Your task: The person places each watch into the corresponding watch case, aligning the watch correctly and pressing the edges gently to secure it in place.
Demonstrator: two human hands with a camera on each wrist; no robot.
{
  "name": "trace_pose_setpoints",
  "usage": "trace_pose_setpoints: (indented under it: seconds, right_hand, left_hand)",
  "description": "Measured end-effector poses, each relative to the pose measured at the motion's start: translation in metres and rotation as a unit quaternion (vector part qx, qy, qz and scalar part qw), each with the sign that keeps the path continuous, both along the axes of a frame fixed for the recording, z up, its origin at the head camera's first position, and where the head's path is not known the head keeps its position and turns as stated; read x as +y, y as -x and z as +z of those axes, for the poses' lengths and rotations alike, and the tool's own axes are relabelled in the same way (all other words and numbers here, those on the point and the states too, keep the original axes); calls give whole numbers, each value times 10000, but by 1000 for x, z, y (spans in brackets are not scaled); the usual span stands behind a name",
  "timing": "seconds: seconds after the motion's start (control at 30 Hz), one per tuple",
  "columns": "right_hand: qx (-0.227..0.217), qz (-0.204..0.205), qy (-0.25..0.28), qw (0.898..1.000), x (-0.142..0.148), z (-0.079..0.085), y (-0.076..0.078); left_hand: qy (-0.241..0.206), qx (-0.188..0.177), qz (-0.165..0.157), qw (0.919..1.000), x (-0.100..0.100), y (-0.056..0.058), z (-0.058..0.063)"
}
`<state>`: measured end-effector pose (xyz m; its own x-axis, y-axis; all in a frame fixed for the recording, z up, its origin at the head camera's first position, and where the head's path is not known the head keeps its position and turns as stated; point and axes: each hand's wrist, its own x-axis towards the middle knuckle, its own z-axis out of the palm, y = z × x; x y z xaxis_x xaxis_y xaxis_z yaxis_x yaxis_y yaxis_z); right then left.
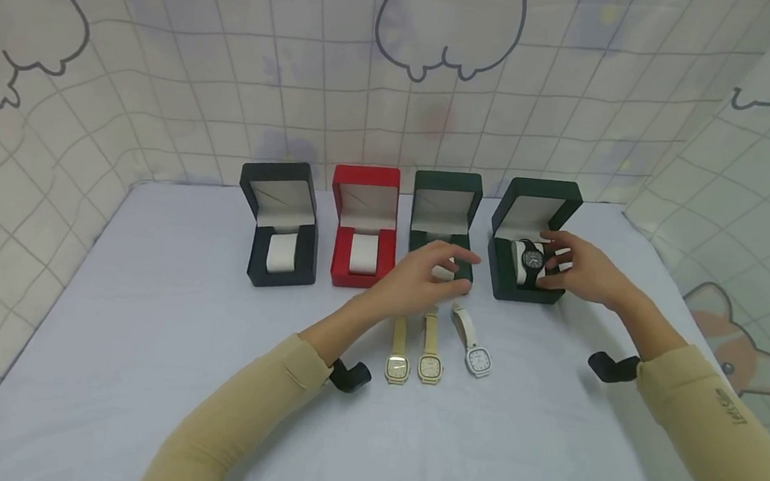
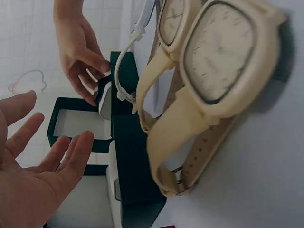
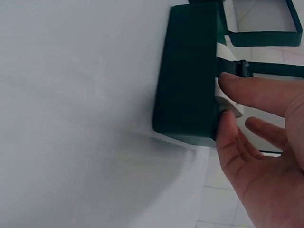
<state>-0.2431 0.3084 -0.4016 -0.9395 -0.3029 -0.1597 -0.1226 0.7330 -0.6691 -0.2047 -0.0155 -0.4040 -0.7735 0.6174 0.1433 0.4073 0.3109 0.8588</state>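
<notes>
The right hand's (image 1: 587, 270) bent fingers pinch the black watch (image 1: 531, 260) and cushion (image 1: 517, 262) in the far-right green box (image 1: 523, 293), probably seating it. The left hand (image 1: 419, 276) hovers loosely spread, empty; next likely calls for a clean release, with 3 pale watches (image 1: 429, 368) lying outside.

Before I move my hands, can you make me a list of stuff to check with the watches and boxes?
1. Rightmost green box open: ok, its lid stands up.
2. Black watch in place: ok, it sits around the white cushion inside that box.
3. Its strap fastened: cannot tell, the buckle is hidden.
4. Right hand clear of the box: not ok, its fingers are right at the cushion's side.
5. Left hand free: ok, it holds nothing.
6. All watches boxed: not ok, two gold watches and a white watch lie on the table.
</notes>
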Motion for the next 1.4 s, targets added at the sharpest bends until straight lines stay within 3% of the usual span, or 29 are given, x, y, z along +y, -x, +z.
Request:
trace_pose_setpoints:
  seconds: [0.17, 0.4, 0.77, 1.07, 1.4]
  right_hand:
    - [50, -54, -26, 10000, 8, 7, 1]
    - [228, -344, -171, 9990, 24, 29, 4]
    - [549, -808, -88, 9952, 30, 59, 22]
    - [626, -569, -31, 9964, 18, 65, 39]
    - [450, -400, 176, 9980, 14, 61, 47]
  left_hand:
    - [169, 82, 31, 9998, 9, 13, 5]
    - [154, 91, -27, 9998, 19, 28, 8]
    - [276, 223, 257, 9990, 42, 39, 16]
    - [245, 297, 367, 9986, 61, 43, 27]
    - [513, 211, 477, 9973, 76, 46, 33]
